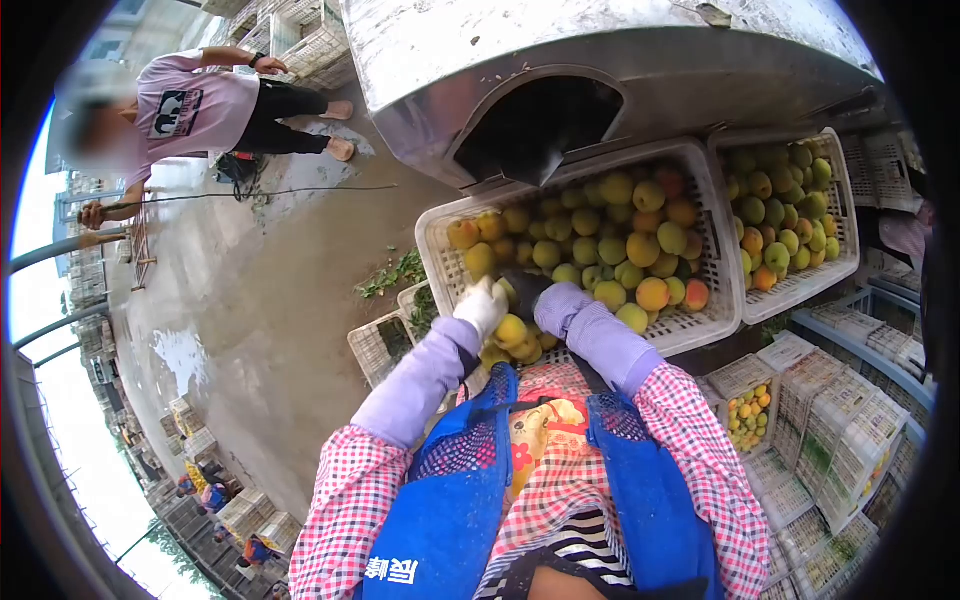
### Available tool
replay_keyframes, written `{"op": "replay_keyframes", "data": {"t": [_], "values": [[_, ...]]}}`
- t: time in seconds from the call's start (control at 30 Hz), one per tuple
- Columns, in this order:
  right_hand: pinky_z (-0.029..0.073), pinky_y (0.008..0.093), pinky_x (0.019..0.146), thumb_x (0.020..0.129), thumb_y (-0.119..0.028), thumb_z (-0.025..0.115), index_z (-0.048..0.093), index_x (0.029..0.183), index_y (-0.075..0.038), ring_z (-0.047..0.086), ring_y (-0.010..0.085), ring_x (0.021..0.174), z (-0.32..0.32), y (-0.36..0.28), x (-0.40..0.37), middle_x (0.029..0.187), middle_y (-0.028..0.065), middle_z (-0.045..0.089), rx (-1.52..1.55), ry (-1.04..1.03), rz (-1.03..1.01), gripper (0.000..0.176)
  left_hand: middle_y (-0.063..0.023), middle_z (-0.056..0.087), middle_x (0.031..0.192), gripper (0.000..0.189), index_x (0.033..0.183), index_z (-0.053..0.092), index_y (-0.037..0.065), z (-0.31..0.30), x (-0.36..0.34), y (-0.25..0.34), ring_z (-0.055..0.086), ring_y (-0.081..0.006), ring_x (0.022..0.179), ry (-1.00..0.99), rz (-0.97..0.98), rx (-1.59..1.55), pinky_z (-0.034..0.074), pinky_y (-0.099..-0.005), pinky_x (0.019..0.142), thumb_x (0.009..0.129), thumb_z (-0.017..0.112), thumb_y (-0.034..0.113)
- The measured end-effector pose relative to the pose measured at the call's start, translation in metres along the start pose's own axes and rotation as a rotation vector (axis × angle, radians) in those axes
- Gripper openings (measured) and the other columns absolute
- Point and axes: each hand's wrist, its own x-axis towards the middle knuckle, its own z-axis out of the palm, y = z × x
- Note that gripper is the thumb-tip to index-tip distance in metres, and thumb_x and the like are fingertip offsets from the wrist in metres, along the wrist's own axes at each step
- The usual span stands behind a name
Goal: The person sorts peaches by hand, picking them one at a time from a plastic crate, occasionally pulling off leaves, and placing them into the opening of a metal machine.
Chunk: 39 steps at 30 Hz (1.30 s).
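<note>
Fruit (653,293), yellow-green with orange blushes, lies loose in a white crate (724,250). We judge each piece light, firm, smooth-skinned, easily bruised; best cupped round its middle. Our white-gloved left hand (482,307) and dark-gloved right hand (526,292) are close together at the crate's near left; whether either grips fruit, we cannot tell. Beyond: metal housing (425,130), dark opening.

Filling much of a white, slatted plastic crate (728,240) as a loose heap of smooth, rounded mangoes (642,248); showing green-to-yellow skins, blushing orange-red in places; resting against one another.
</note>
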Motion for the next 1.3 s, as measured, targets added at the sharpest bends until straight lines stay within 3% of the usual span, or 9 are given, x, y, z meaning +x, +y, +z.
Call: {"op": "replay_keyframes", "data": {"t": [0.23,0.37,0.5,0.6,0.63,0.77,0.97,1.17,1.3], "values": [[0.047,0.0427,0.109,0.067,-0.020,0.089,0.049,0.145,-0.009,0.057,0.0357,0.129,-0.002,0.026,0.000,0.140,0.0198,0.057,0.240,0.282,0.059,0.088,-0.0306,0.048,0.144,0.065,0.142,0.053,0.004,0.020,-0.051,0.016,0.045,-0.0444,0.136,0.031,0.001,-0.146,0.040,-0.0479,0.112,0.084,0.067,0.027],[0.049,0.0382,0.103,0.078,-0.023,0.084,0.058,0.138,-0.010,0.059,0.0286,0.118,-0.080,-0.004,-0.058,0.131,0.0133,0.057,0.606,0.474,-0.249,0.067,-0.0097,0.070,0.087,0.046,0.128,0.064,0.000,0.003,-0.020,-0.010,0.067,-0.0230,0.085,-0.196,-0.090,-0.980,0.055,-0.0321,0.080,0.085,0.070,0.016],[0.046,0.0405,0.107,0.081,-0.021,0.081,0.062,0.133,-0.010,0.055,0.0281,0.124,-0.110,-0.029,-0.090,0.132,0.0120,0.059,0.498,0.497,-0.359,0.056,-0.0252,0.067,0.122,0.058,0.142,0.055,0.006,0.000,-0.025,0.019,0.065,-0.0366,0.114,-0.030,0.350,-0.037,0.050,-0.0431,0.102,0.092,0.066,0.032],[0.047,0.0436,0.102,0.081,-0.021,0.079,0.067,0.128,-0.015,0.056,0.0329,0.120,-0.080,-0.011,-0.070,0.131,0.0119,0.058,0.194,0.508,-0.436,0.049,-0.0210,0.066,0.129,0.057,0.139,0.056,0.011,0.039,-0.010,0.008,0.063,-0.0335,0.122,-0.015,0.308,-0.189,0.049,-0.0399,0.104,0.088,0.070,0.033],[0.046,0.0473,0.106,0.080,-0.022,0.079,0.063,0.132,-0.015,0.054,0.0372,0.126,-0.061,0.002,-0.059,0.142,0.0156,0.052,-0.060,0.138,-0.226,0.055,-0.0192,0.066,0.128,0.059,0.139,0.056,0.011,0.044,-0.001,0.008,0.064,-0.0329,0.120,0.037,0.287,-0.231,0.050,-0.0390,0.102,0.086,0.073,0.031],[0.047,0.0447,0.107,0.078,-0.019,0.079,0.058,0.138,-0.019,0.054,0.0378,0.130,-0.011,0.030,-0.048,0.142,0.0150,0.056,-0.275,0.373,-0.268,0.064,-0.0170,0.064,0.134,0.062,0.138,0.056,0.012,0.036,0.024,0.017,0.060,-0.0350,0.126,-0.067,0.374,-0.147,0.050,-0.0405,0.104,0.082,0.077,0.031],[0.047,0.0397,0.109,0.076,-0.016,0.079,0.045,0.147,-0.005,0.057,0.0315,0.129,-0.081,0.004,-0.092,0.141,0.0161,0.057,0.408,0.273,-0.037,0.079,-0.0160,0.067,0.125,0.064,0.133,0.060,0.014,0.047,0.041,0.039,0.065,-0.0323,0.118,0.041,0.352,0.087,0.053,-0.0402,0.099,0.076,0.082,0.031],[0.049,0.0375,0.106,0.081,-0.027,0.082,0.049,0.146,-0.001,0.058,0.0219,0.126,-0.106,-0.038,-0.126,0.139,0.0137,0.058,1.125,0.447,-0.236,0.077,-0.0108,0.066,0.127,0.058,0.135,0.055,-0.002,-0.044,-0.042,0.065,0.064,-0.0248,0.117,-0.532,0.299,-1.387,0.053,-0.0382,0.096,0.097,0.057,0.042],[0.048,0.0391,0.107,0.073,-0.026,0.089,0.053,0.144,-0.004,0.056,0.0275,0.128,-0.129,-0.080,-0.140,0.137,0.0158,0.055,0.443,0.627,-0.333,0.083,-0.0141,0.065,0.127,0.055,0.138,0.053,-0.003,-0.053,-0.056,0.074,0.064,-0.0226,0.117,-0.435,0.508,-1.320,0.052,-0.0384,0.100,0.102,0.051,0.039]]}}
